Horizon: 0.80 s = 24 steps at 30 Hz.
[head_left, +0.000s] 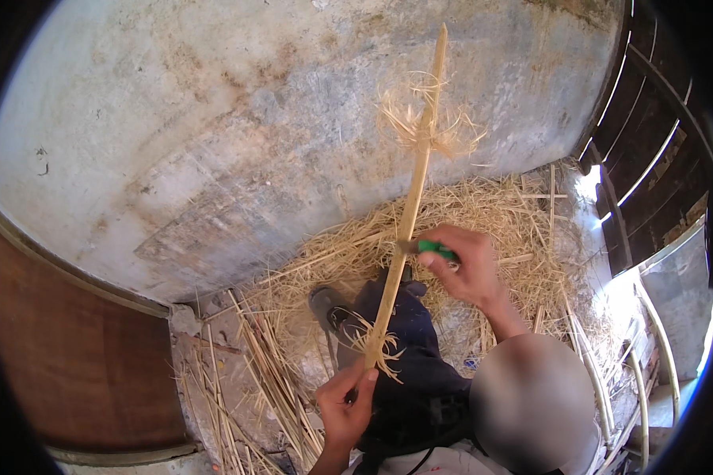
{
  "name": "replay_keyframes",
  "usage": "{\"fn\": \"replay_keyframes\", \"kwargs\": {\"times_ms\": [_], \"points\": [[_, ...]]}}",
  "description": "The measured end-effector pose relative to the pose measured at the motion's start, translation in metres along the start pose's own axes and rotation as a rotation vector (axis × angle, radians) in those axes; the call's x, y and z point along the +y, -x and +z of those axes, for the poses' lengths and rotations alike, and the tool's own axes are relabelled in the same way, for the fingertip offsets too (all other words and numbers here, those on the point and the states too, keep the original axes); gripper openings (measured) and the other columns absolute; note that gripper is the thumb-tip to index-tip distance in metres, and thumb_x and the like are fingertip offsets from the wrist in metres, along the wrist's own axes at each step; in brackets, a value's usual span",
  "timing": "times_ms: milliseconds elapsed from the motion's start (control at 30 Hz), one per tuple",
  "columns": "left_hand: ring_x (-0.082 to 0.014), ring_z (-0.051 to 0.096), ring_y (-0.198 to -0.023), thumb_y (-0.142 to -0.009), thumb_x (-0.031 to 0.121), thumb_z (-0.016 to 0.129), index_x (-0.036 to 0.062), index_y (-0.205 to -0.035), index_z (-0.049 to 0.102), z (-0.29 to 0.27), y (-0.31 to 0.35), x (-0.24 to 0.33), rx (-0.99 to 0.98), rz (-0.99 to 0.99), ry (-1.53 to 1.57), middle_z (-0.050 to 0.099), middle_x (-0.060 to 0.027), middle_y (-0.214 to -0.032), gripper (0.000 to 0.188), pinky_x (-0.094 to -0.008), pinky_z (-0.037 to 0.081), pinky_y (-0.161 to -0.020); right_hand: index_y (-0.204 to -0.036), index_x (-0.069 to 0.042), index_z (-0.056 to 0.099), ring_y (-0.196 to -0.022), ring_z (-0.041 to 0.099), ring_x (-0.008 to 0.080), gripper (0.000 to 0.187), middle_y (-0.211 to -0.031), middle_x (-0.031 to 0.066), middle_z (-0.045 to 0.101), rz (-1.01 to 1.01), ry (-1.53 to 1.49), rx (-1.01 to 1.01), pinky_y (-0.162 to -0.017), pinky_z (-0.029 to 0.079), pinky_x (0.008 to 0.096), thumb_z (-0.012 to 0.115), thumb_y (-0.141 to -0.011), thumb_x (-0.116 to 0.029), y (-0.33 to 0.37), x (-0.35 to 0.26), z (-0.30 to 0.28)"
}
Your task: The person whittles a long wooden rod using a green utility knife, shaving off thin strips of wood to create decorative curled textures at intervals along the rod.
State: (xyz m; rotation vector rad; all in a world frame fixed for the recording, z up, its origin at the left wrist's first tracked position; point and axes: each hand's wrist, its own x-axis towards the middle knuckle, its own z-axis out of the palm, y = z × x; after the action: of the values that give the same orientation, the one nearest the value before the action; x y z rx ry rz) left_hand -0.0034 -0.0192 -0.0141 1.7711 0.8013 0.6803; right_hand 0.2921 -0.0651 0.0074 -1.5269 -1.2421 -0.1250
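A long, pale wooden stick, which looks like split bamboo, slants up and away from me. Its far tip is pointed and stands in front of the wall. Curled shavings still cling to it in a tuft near the far end, and a smaller tuft sits close to the near end. My left hand is closed around that near end. In my right hand is a knife with a green handle; its short blade lies against the stick at about mid-length.
A stained, pale wall rises ahead. Loose shavings cover the floor below it. Thin strips lie in a bundle at the left, near a brown panel. Dark slatted boards and bent poles stand at the right.
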Motion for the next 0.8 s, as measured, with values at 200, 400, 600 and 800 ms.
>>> {"fn": "replay_keyframes", "kwargs": {"times_ms": [200,400,600,800], "points": [[-0.0060,0.043,-0.062,-0.098,0.007,0.074,-0.0016,-0.127,0.075,0.003,-0.009,0.000,0.055,0.027,0.035,0.058,-0.0026,-0.072,0.030,-0.0258,0.033,-0.055,-0.098,-0.012,0.078,-0.057,0.064,0.0240,0.026,-0.072,0.0034,0.065,-0.172,0.039,-0.202,-0.052,0.048,0.0361,0.087,-0.085,-0.032,0.018,-0.018,0.003],[-0.0036,0.041,-0.065,-0.100,0.007,0.072,-0.0038,-0.126,0.074,0.010,-0.013,0.012,0.043,-0.020,0.082,0.061,-0.0005,-0.076,0.029,-0.0248,0.033,-0.055,-0.098,-0.014,0.078,-0.055,0.061,0.0238,0.028,-0.070,0.0014,0.063,-0.220,0.090,-0.157,-0.051,0.047,0.0365,0.088,-0.082,-0.034,0.027,-0.018,0.007],[-0.0027,0.041,-0.066,-0.101,0.007,0.071,-0.0061,-0.125,0.073,0.006,-0.009,0.013,0.022,-0.026,0.074,0.056,0.0007,-0.076,0.028,-0.0240,0.032,-0.055,-0.099,-0.012,0.079,-0.056,0.063,0.0240,0.031,-0.073,0.0021,0.067,-0.213,0.118,-0.102,-0.052,0.048,0.0365,0.089,-0.081,-0.034,0.019,-0.020,0.006],[-0.0038,0.044,-0.068,-0.101,0.007,0.071,-0.0066,-0.125,0.073,0.002,0.000,0.006,-0.009,-0.077,0.056,0.059,-0.0003,-0.076,0.028,-0.0236,0.035,-0.057,-0.099,-0.006,0.080,-0.058,0.065,0.0239,0.028,-0.072,0.0063,0.069,-0.105,0.099,0.091,-0.054,0.048,0.0371,0.086,-0.087,-0.031,0.003,0.012,0.008]]}}
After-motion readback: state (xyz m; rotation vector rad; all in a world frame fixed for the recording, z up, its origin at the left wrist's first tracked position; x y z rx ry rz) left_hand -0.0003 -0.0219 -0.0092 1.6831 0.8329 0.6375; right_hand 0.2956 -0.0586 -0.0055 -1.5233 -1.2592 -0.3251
